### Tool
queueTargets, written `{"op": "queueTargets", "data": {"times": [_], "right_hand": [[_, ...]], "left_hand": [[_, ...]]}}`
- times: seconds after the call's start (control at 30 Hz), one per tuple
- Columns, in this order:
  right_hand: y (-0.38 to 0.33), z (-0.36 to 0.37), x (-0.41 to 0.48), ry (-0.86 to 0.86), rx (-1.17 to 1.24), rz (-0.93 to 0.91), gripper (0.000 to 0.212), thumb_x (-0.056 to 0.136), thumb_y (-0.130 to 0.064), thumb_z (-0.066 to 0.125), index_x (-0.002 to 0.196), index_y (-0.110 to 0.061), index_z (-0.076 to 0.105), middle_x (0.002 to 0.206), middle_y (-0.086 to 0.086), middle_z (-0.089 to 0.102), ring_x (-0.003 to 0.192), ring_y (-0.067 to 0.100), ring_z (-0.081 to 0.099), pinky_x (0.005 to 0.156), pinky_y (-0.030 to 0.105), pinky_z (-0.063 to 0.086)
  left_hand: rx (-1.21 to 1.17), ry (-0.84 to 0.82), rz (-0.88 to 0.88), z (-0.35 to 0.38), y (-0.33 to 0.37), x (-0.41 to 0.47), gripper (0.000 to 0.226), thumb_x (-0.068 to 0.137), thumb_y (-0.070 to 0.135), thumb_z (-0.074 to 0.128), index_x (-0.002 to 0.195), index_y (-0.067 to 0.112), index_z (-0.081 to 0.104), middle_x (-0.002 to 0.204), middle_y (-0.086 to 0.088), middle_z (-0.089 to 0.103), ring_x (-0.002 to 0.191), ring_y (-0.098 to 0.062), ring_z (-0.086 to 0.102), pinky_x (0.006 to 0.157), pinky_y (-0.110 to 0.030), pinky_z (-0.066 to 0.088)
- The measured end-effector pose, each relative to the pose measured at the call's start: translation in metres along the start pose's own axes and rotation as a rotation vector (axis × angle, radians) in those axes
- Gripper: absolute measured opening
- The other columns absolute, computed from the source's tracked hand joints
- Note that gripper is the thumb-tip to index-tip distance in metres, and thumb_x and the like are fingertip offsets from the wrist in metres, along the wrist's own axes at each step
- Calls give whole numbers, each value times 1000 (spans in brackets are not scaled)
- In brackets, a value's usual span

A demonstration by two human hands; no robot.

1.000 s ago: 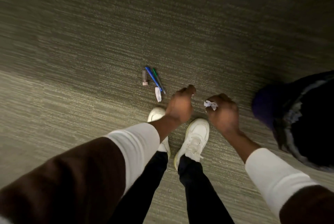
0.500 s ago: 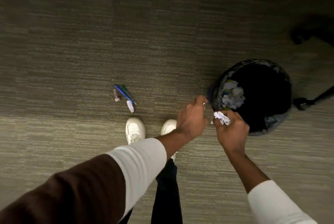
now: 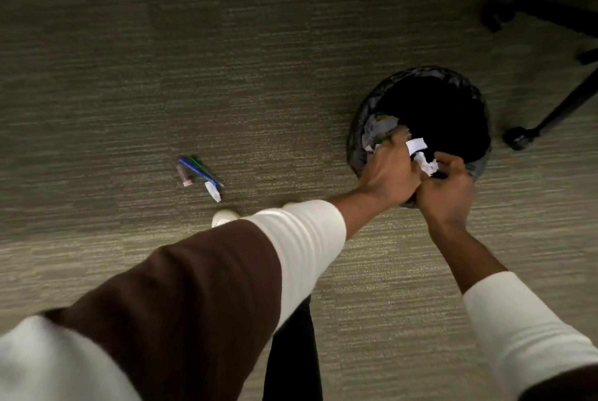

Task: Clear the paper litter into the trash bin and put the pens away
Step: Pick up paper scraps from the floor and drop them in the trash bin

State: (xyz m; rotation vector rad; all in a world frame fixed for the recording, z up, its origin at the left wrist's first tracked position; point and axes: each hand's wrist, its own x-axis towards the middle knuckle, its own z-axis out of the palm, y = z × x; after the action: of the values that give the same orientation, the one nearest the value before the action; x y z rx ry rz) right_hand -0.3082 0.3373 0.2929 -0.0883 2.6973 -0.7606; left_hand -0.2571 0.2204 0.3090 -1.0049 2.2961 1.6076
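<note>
Both hands meet over the near rim of the trash bin point(image 3: 420, 73), right of centre in the frame. The right hand point(image 3: 448, 196) has its fingers curled and pinched on a crumpled wad of white paper point(image 3: 427, 165), which sits at its fingertips just over the bin's dark opening. The left hand point(image 3: 391, 170) presses against the right, knuckles up, fingers bent toward the same spot; a flatter white paper strip point(image 3: 416, 144) sticks out just beyond its fingers, but whether this hand grips it cannot be told. The bin is round, lined with a glossy, wrinkled black bag, and its inside is mostly black shadow; more crumpled paper scraps point(image 3: 377, 128), white with small coloured marks, are heaped against its left inner wall, just above the left hand. Well apart from the hands, left of centre in the frame, the pens lie on the carpet point(image 3: 129, 44): a slim blue pen point(image 3: 198, 170) and a green pen point(image 3: 199, 163) side by side and touching, slanting down to the right, with a short stubby pinkish-ended marker point(image 3: 185, 175) just to their left. A small white paper scrap point(image 3: 213, 191) lies at the lower end of the pens. The carpet is low-pile, olive-grey, with fine horizontal streaks. Both sleeves are soft white knit at the forearm with brown above. A white shoe toe point(image 3: 224, 216) shows below the pens, and the black legs and caster of a chair base point(image 3: 517, 136) reach in at the upper right.
</note>
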Motion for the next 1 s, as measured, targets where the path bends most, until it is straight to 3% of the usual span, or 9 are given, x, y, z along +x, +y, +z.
{"op": "queueTargets", "data": {"times": [0.13,0.27,0.43,0.5,0.6,0.67,0.9,1.0], "right_hand": [[-3,12,-9,-18,-71,-34,34,87,-14,72,120,-12,69,117,13,75,104,34,74,92,45,59],[-16,37,-35,-65,-56,-210,12,90,-11,66,98,-16,73,94,7,78,81,26,76,83,39,61],[-51,92,-76,-405,-3,-284,12,90,-12,62,94,-18,72,85,1,78,72,23,75,74,53,64],[-66,117,-92,-501,-51,-313,16,87,-9,65,91,-22,73,82,-4,78,69,19,75,71,49,64],[-87,154,-116,-575,-166,-409,21,86,-5,69,87,-25,74,80,-12,75,68,8,72,71,36,64],[-99,177,-131,-648,-252,-439,19,87,-6,70,88,-24,75,82,-10,76,74,11,72,74,34,63],[-111,281,-165,-922,-518,-451,6,87,-24,74,84,-20,75,94,-2,81,93,22,76,88,35,61],[-101,340,-176,-1002,-645,-419,21,85,-39,80,92,-21,74,106,-2,79,102,24,73,91,28,57]], "left_hand": [[86,93,-37,-18,-26,-12,27,95,19,62,120,12,60,124,-15,67,110,-38,66,84,-46,58],[91,7,-131,-49,-78,-38,10,92,17,63,96,22,70,103,-8,77,95,-33,72,79,-40,60],[144,1,-327,-94,-167,-84,17,96,25,60,102,18,75,105,-10,78,98,-33,74,82,-40,61],[158,23,-407,-114,-204,-105,19,96,28,60,103,17,73,106,-10,78,100,-34,73,82,-37,59],[155,56,-505,-142,-251,-133,21,94,30,59,101,14,70,105,-12,77,102,-36,73,85,-44,61],[141,72,-558,-156,-277,-148,20,93,28,59,98,13,71,104,-14,77,103,-37,72,85,-44,61],[261,88,-568,-203,-366,-149,24,92,26,58,107,15,74,111,-16,76,107,-40,72,89,-46,61],[376,49,-526,-218,-415,-129,28,93,27,58,114,15,70,117,-17,74,108,-41,71,89,-48,61]]}}
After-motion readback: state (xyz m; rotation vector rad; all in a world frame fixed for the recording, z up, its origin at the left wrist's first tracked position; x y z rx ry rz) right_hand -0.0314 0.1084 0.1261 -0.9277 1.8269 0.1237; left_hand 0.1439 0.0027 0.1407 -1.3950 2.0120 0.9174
